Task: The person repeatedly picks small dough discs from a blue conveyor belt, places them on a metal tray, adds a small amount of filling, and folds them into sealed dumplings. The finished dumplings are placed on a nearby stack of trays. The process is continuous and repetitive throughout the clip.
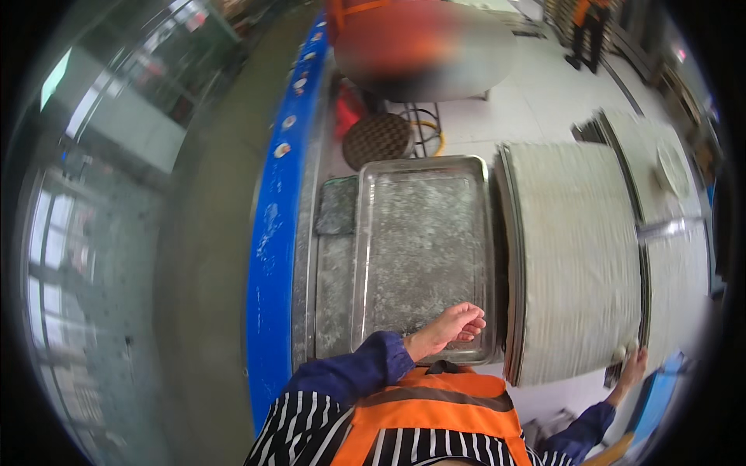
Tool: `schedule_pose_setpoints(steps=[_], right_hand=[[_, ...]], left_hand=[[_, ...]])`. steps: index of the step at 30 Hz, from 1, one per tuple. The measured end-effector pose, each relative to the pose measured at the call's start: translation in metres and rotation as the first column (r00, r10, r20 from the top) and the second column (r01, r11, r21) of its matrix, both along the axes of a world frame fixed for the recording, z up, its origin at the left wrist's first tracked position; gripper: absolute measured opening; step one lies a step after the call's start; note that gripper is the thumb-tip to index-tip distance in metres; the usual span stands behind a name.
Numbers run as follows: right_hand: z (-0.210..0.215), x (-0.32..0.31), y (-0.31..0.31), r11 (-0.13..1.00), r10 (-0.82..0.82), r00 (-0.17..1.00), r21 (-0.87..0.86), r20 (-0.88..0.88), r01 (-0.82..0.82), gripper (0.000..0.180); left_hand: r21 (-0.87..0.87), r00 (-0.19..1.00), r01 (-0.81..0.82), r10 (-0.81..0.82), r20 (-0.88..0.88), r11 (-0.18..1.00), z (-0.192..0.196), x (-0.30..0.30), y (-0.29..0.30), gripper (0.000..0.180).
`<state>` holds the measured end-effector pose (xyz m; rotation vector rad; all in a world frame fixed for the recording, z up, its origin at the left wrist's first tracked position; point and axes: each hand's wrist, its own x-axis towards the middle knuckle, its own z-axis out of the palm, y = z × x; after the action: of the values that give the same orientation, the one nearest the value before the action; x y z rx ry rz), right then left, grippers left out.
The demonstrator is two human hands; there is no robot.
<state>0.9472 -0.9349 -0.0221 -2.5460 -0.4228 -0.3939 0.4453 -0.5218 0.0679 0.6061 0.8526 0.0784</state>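
Note:
My left hand [451, 330] is curled into a loose fist above the near right corner of a shallow metal tray [423, 241]. Whatever its fingers may hold is hidden. White powdery marks cover the tray's floor. Off to the right, my right hand [635, 369] reaches to the near right corner of a stack topped with pale ribbed cloth [579, 248]. At its fingertips is a small whitish lump [626, 349], which the fingers seem to pinch; its kind is too small to tell.
Left of the tray runs a blue conveyor edge [272, 256] bearing small pale pieces [290, 122]. Beyond the tray stand a round dark stool [378, 141] and a blurred round table [431, 50]. A second cloth-topped stack [660, 163] carries a white bowl [673, 171]. Another person [590, 35] stands far right.

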Motion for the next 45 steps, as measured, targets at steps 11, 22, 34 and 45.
schedule_pose_setpoints(steps=[11, 22, 34, 45], right_hand=[[0.085, -0.139, 0.243, 0.851, 0.509, 0.861, 0.145, 0.009, -0.505, 0.036], [0.065, -0.401, 0.367, 0.552, 0.801, 0.512, 0.051, -0.311, -0.832, 0.042], [0.058, -0.520, 0.532, 0.180, 0.937, 0.115, 0.173, -0.331, -0.968, 0.039], [-0.029, -0.698, 0.874, 0.051, 0.986, 0.024, 0.157, -0.166, -0.986, 0.043]], left_hand=[[0.311, 0.906, -0.391, 0.422, -0.037, 0.866, -0.045, -0.163, 0.083, 0.021], [0.955, 0.490, 0.276, 0.838, -0.239, 0.111, -0.110, -0.348, 0.359, 0.027], [0.967, 0.582, 0.223, 0.779, -0.234, 0.124, -0.158, -0.410, 0.421, 0.014], [0.901, 0.592, 0.215, 0.684, -0.428, 0.378, -0.126, -0.436, 0.374, 0.054]])
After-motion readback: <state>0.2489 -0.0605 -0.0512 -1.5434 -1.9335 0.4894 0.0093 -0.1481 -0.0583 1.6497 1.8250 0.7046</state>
